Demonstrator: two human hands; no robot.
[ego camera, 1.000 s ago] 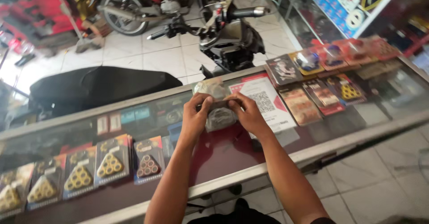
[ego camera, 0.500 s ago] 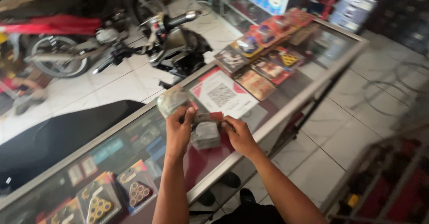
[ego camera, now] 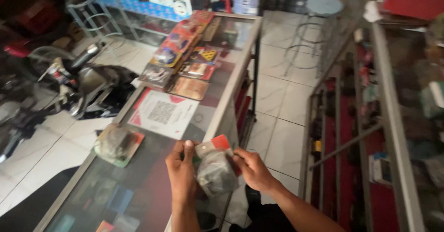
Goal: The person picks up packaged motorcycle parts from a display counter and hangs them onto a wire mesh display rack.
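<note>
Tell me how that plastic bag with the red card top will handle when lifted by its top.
The plastic bag, held by the left hand and right hand, probably sags: its film bulges around dark contents. Likely somewhat heavy for its size. The film may be slippery.

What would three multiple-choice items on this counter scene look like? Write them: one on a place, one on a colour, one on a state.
1. Where does the second packet lie?
A. on the glass counter
B. on the floor
C. on the stool

2. What colour is the held clear packet's card top?
A. blue
B. red
C. yellow

3. How is the clear packet held?
A. by one hand
B. between both hands
C. unheld, lying flat

Answers:
1 A, it rests on the glass near the left edge.
2 B, the card shows red.
3 B, left hand and right hand both grip it.
</note>
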